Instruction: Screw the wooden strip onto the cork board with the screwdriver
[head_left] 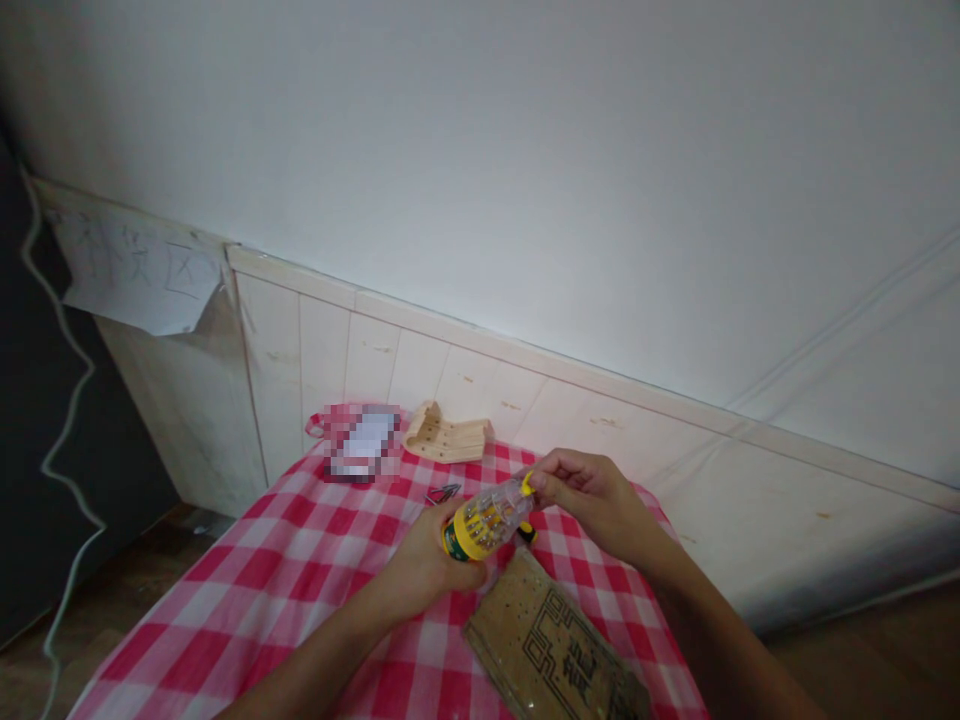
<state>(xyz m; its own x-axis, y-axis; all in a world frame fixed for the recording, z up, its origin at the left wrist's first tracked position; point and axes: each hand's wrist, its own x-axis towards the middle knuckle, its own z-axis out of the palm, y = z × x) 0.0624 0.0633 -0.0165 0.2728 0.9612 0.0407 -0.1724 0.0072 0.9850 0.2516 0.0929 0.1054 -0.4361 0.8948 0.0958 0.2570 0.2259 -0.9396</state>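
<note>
My left hand (431, 560) is wrapped round a screwdriver bit set (487, 520), a clear case with a yellow and green base and several metal bits inside. The case is tilted, its clear top pointing up and right. At that top end, the fingers of my right hand (589, 490) pinch a small yellow loop (528, 484). Just below the case lies a yellow and black handle (527, 533), partly hidden. A worn brown board (555, 630) with dark printed characters rests on the cloth under my hands.
Red and white checked cloth (300, 570) covers the table. A curved wooden piece (446, 436) with holes stands at the back, beside a blurred phone-like object (365, 443). Small dark metal pieces (442, 494) lie behind my left hand. A white panelled wall (420, 365) borders the table's far side.
</note>
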